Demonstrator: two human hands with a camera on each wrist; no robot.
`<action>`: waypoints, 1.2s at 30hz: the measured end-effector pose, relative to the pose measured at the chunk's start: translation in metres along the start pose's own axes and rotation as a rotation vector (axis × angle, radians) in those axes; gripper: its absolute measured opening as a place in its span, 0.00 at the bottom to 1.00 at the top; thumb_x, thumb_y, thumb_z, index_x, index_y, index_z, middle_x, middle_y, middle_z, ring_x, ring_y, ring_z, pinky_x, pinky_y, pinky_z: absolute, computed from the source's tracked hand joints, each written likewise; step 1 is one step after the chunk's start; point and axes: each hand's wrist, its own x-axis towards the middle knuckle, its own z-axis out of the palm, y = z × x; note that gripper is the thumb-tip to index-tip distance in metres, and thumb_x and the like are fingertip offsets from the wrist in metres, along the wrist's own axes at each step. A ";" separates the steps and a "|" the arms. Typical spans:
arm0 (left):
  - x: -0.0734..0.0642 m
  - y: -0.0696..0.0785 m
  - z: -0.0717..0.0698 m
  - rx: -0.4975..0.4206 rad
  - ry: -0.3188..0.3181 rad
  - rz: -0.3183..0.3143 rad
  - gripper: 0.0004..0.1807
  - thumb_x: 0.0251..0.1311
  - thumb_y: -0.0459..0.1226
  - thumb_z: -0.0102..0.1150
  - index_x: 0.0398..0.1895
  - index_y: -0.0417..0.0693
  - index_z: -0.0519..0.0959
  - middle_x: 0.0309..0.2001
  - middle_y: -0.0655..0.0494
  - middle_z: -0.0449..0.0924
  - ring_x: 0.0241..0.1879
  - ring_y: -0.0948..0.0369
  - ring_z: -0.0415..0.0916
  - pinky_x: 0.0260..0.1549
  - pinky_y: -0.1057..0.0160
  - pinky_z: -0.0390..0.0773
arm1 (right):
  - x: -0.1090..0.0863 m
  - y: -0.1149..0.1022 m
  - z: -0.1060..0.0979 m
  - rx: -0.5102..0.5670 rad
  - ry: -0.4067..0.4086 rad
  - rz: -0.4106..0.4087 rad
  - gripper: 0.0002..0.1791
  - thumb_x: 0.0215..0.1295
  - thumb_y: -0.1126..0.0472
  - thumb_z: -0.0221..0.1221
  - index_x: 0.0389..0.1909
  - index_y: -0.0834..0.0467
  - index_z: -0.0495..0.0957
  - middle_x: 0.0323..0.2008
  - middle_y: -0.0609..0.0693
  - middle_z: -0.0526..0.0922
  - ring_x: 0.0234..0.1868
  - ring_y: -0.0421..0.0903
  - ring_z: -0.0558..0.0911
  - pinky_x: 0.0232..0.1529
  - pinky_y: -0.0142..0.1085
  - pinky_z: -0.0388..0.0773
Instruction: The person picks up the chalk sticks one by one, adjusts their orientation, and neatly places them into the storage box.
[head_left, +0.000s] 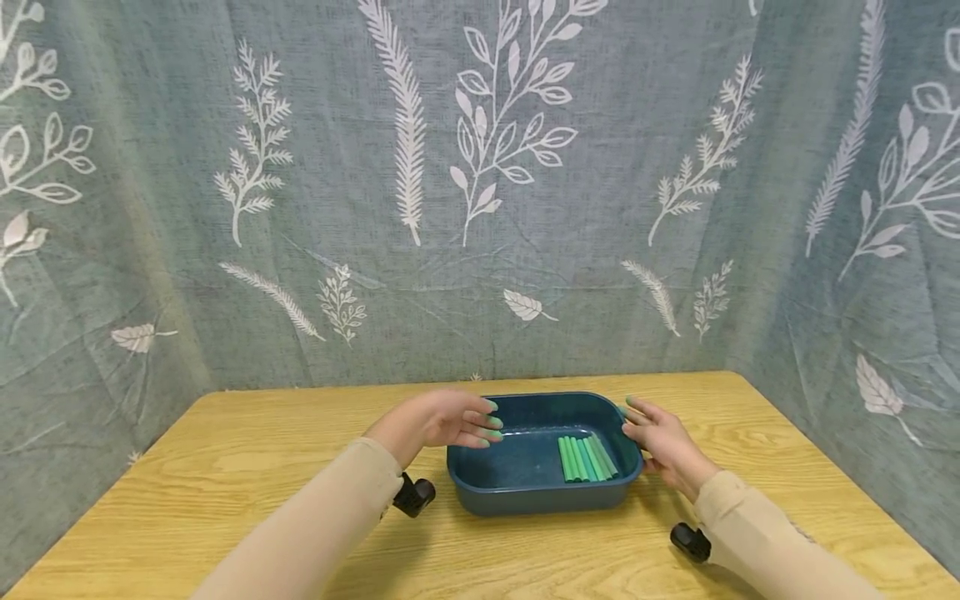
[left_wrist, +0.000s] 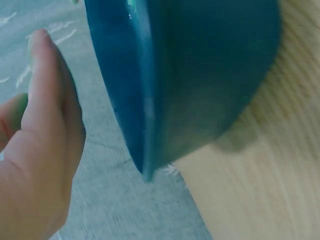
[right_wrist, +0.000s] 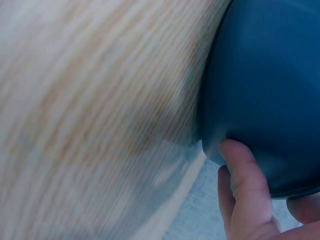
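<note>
A dark blue rectangular basin (head_left: pixel 543 498) with rounded corners stands on the wooden table. Several green and teal sticks (head_left: pixel 587 459) lie side by side in its right part; their exact kind is unclear. My left hand (head_left: pixel 456 419) hovers at the basin's left rim, its fingers extended and holding nothing. In the left wrist view, a gap separates that hand (left_wrist: pixel 47 135) from the basin wall (left_wrist: pixel 210 75). My right hand (head_left: pixel 667 446) grips the basin's right end. In the right wrist view, fingers (right_wrist: pixel 245 185) press against the outer wall, and another digit reaches over the rim.
The wooden tabletop (head_left: pixel 247 467) extends to both sides of the basin. Grey-green cloth (head_left: pixel 337 192) with white leaf prints hangs behind the table and along both sides. A small black camera (head_left: pixel 414 494) sits at the left wrist, another (head_left: pixel 690 542) at the right.
</note>
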 end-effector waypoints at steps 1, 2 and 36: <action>-0.002 -0.003 -0.002 -0.004 -0.002 0.020 0.24 0.76 0.32 0.41 0.70 0.29 0.55 0.64 0.29 0.63 0.64 0.42 0.66 0.44 0.66 0.81 | 0.000 0.000 0.000 0.000 0.001 0.000 0.33 0.77 0.68 0.44 0.77 0.63 0.41 0.74 0.67 0.47 0.68 0.66 0.61 0.19 0.32 0.72; -0.005 -0.006 -0.005 -0.007 -0.001 0.041 0.25 0.76 0.32 0.40 0.70 0.28 0.55 0.65 0.29 0.63 0.64 0.41 0.66 0.43 0.66 0.81 | 0.000 0.000 0.000 -0.001 0.002 0.000 0.33 0.77 0.68 0.43 0.77 0.63 0.41 0.74 0.67 0.47 0.68 0.66 0.61 0.19 0.32 0.72; -0.070 -0.086 -0.088 -0.009 0.196 0.253 0.30 0.76 0.34 0.40 0.69 0.19 0.46 0.46 0.45 0.74 0.40 0.61 0.81 0.42 0.65 0.82 | -0.003 0.002 0.001 -0.036 0.007 0.004 0.33 0.77 0.67 0.44 0.76 0.64 0.42 0.73 0.67 0.48 0.56 0.51 0.76 0.20 0.31 0.72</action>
